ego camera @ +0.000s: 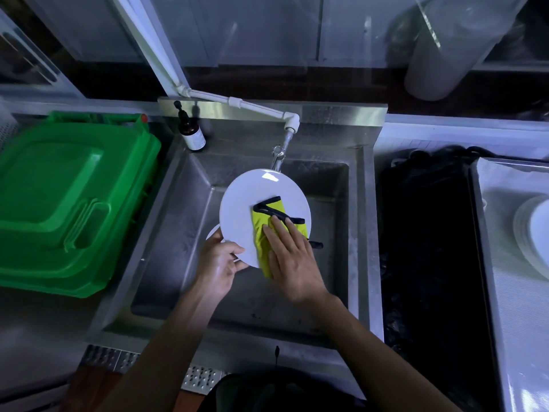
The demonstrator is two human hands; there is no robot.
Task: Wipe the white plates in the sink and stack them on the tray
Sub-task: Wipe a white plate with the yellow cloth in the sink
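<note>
Both hands are busy over the sink [361,233] in the head view. Left hand [218,263] curls its fingers around the lower left rim of a white plate [246,203], thumb on the face, and holds it tilted up above the basin, likely so the face is turned toward the person and any drips fall into the sink. Right hand [289,257] lies flat, fingers straight, pressing a yellow cloth [261,233] with dark edging against the lower right of that plate; the flat palm spreads pressure across the cloth, which suits a wiping stroke. Part of the cloth hangs past the plate's lower edge.

Peeking out behind the left hand is the edge of a second white plate [212,233], so at least one more looks to be waiting down in the basin. A tap [279,157] hangs just behind the raised plate, with no water visibly running.

Over at the far right, a stack of white plates [531,233] sits on the tray [502,203], well apart from the sink across a dark bin [430,233]. A green crate [68,197] rests on the left, a brown pump bottle [191,132] at the sink's back corner.

By the look of it, the wipe is under way and stacking comes next for this plate.
</note>
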